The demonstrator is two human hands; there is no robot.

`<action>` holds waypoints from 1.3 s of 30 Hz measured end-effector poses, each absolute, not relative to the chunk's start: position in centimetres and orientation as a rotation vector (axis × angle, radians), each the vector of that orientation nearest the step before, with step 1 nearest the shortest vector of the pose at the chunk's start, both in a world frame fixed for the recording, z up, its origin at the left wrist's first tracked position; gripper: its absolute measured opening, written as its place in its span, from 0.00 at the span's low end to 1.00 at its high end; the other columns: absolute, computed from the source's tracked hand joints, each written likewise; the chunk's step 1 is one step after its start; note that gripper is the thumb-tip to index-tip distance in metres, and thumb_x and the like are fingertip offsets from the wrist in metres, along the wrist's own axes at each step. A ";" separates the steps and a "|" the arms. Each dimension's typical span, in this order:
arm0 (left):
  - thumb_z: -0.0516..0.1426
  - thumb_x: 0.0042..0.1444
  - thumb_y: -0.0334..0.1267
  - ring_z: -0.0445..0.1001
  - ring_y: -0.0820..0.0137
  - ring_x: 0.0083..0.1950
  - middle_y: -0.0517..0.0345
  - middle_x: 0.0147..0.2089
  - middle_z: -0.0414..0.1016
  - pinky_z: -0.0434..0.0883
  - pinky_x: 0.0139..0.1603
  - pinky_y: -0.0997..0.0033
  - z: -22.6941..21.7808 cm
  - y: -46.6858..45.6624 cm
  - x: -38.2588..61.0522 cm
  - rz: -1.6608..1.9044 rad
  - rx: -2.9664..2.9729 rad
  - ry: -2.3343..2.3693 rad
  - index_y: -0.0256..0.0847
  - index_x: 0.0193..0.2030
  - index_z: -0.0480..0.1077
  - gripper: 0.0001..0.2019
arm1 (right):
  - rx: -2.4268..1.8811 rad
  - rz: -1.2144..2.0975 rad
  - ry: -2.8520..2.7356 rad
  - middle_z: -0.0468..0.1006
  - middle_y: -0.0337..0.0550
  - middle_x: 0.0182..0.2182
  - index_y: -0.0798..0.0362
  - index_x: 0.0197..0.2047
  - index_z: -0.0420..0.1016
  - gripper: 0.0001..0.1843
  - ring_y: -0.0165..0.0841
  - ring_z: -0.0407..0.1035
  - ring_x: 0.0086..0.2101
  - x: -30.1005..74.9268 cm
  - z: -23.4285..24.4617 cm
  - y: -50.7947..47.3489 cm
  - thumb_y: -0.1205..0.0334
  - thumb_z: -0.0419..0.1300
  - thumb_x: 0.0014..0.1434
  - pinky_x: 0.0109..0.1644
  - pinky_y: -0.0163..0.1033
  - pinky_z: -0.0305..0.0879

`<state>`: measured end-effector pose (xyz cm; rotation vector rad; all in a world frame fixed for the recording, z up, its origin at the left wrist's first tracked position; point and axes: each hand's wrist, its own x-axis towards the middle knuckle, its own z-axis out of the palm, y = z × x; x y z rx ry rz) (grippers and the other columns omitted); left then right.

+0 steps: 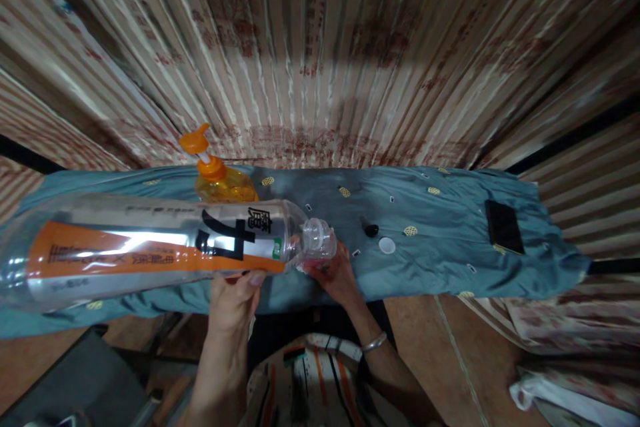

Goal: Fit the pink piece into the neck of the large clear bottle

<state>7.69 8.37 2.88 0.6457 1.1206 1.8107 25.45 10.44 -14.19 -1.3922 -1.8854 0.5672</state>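
My left hand (237,297) is closed around the underside of a large clear plastic bottle (150,253) with an orange and silver label and black characters. The bottle lies nearly level in the air, its neck pointing right. At its mouth, a small clear container (327,243) with a pinkish-red part is gripped by my right hand (340,277). Bottle mouth and container meet or overlap; their exact contact is hidden. Right of my right hand, a black cap (371,230) and a white round disc (387,245) lie on the cloth.
Behind the large bottle stands an orange pump bottle (225,180) with yellow liquid, partly covered. A dark phone (504,227) lies at the right end of the teal patterned cloth (440,253) over the narrow table. Pleated curtains (320,67) hang along the back and sides.
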 end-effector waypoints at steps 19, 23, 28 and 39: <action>0.77 0.20 0.45 0.65 0.75 0.20 0.67 0.19 0.68 0.72 0.22 0.76 3.0 8.2 7.8 1.829 0.590 1.090 0.45 0.19 0.71 0.22 | -1.374 0.558 -1.889 0.74 0.56 0.59 0.51 0.61 0.71 0.36 0.51 0.64 0.62 25.4 -14.1 10.4 0.35 0.64 0.59 0.66 0.61 0.62; 0.78 0.18 0.46 0.67 0.75 0.20 0.67 0.20 0.69 0.72 0.22 0.76 3.4 8.3 7.9 1.824 0.586 1.092 0.45 0.21 0.72 0.23 | -1.370 0.572 -1.859 0.74 0.57 0.58 0.52 0.62 0.71 0.38 0.51 0.65 0.61 25.4 -14.1 10.4 0.34 0.64 0.59 0.64 0.61 0.63; 0.77 0.17 0.45 0.69 0.75 0.20 0.67 0.21 0.72 0.71 0.21 0.77 3.3 8.4 7.8 1.835 0.580 1.084 0.45 0.21 0.73 0.23 | -1.372 0.583 -1.855 0.75 0.56 0.58 0.51 0.60 0.72 0.37 0.51 0.65 0.61 25.4 -14.1 10.4 0.34 0.64 0.58 0.65 0.61 0.62; 0.77 0.21 0.47 0.72 0.72 0.23 0.65 0.23 0.74 0.78 0.30 0.70 2.4 8.2 7.4 1.819 0.620 1.080 0.45 0.26 0.76 0.23 | -1.370 0.576 -1.849 0.74 0.56 0.58 0.52 0.61 0.72 0.37 0.51 0.65 0.61 25.3 -14.0 10.4 0.35 0.65 0.58 0.65 0.61 0.63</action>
